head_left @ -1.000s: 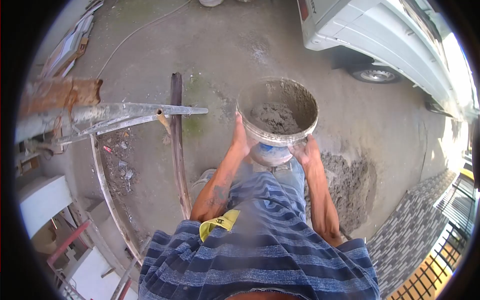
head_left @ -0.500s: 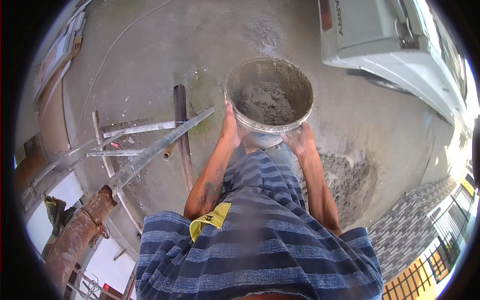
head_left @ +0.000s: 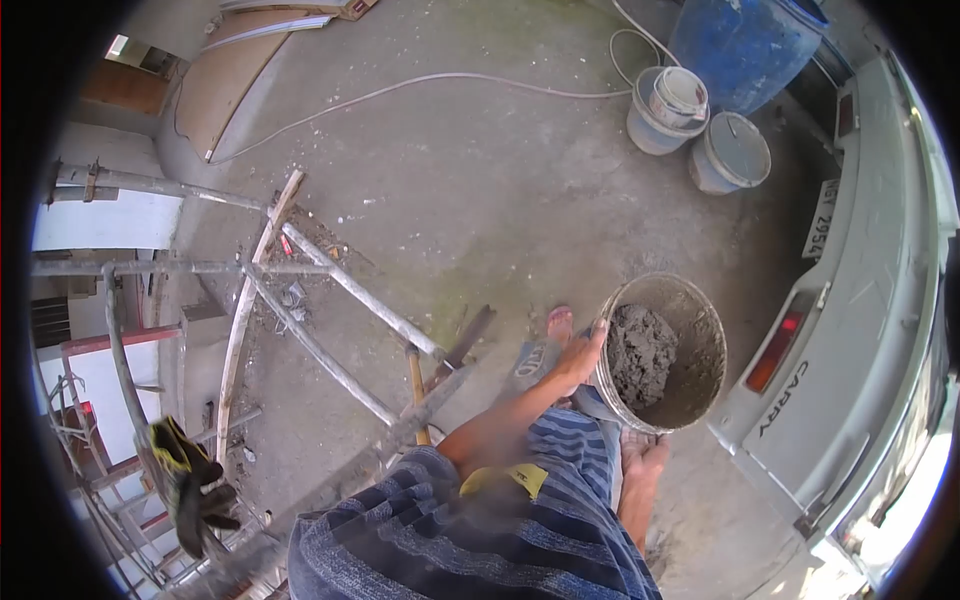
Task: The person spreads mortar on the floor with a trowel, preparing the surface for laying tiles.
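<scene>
A round bucket (head_left: 700, 345) with a mud-caked rim hangs in front of my body, right of the middle. Wet grey mortar (head_left: 640, 352) lies inside it. My left hand (head_left: 583, 357) grips the bucket's left side near the rim. Lower down, my right hand (head_left: 643, 453) is closed against the underside of the bucket's near edge, its fingertips partly hidden.
Scaffold pipes (head_left: 365, 290) stand at the left, with work gloves (head_left: 190, 485) hung on them. A vehicle (head_left: 830, 370) is close on the right. Beyond are a blue drum (head_left: 740, 50), a lidded pail (head_left: 731, 153), nested buckets (head_left: 665, 110) and a hose (head_left: 450, 77).
The view has swung toward the drum and pails. Both hands still hold the bucket, which now appears lower and farther right. The mortar pile on the ground has mostly left the view.
</scene>
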A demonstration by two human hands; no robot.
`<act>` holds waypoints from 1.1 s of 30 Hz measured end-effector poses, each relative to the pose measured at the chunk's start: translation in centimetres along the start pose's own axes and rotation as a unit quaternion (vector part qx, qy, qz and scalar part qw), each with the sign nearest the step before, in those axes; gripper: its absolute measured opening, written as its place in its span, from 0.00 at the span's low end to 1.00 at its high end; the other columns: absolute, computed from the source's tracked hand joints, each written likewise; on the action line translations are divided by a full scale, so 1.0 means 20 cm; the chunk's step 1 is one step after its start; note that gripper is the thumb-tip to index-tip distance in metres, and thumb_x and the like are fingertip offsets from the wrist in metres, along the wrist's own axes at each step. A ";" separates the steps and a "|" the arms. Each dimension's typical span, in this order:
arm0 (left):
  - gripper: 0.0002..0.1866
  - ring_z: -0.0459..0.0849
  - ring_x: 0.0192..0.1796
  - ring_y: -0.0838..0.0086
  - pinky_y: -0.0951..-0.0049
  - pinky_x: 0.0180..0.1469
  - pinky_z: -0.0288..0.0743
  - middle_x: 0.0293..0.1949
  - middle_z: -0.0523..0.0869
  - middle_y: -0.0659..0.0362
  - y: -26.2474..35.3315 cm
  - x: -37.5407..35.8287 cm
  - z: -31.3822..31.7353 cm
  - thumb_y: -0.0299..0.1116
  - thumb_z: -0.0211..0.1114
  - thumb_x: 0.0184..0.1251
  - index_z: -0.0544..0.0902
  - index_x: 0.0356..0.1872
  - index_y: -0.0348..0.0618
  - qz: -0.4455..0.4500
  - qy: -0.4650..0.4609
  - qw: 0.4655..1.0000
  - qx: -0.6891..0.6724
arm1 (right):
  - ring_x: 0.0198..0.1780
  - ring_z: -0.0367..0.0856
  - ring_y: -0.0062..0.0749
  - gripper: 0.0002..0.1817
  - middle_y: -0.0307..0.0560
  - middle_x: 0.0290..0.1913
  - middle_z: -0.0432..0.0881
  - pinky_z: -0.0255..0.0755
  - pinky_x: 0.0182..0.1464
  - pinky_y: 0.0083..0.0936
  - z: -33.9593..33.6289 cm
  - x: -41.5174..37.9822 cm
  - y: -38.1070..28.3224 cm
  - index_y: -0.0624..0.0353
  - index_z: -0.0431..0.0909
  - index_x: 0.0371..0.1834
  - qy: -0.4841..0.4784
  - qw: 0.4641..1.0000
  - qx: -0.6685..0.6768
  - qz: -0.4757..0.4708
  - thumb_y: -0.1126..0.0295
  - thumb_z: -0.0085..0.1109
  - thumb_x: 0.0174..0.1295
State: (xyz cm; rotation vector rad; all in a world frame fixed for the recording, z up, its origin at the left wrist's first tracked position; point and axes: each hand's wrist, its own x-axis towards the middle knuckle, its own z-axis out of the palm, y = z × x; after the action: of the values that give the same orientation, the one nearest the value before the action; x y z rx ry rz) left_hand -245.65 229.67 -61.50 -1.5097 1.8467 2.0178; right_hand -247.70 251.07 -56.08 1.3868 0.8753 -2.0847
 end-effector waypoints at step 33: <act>0.41 0.76 0.36 0.69 0.64 0.39 0.71 0.28 0.78 0.55 1.88 2.02 -2.74 0.69 0.44 0.66 0.79 0.45 0.33 0.021 0.090 0.977 -0.193 | 0.53 0.76 0.40 0.29 0.64 0.53 0.74 0.72 0.54 0.34 3.69 0.45 1.66 0.71 0.64 0.59 -0.341 0.501 -0.772 -0.192 0.70 0.63 0.56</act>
State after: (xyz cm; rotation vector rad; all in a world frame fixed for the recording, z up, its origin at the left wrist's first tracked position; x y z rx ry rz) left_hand -255.40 153.51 -49.68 -1.8098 1.6165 2.4452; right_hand -273.67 174.06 -51.89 -0.6211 1.8677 -0.8655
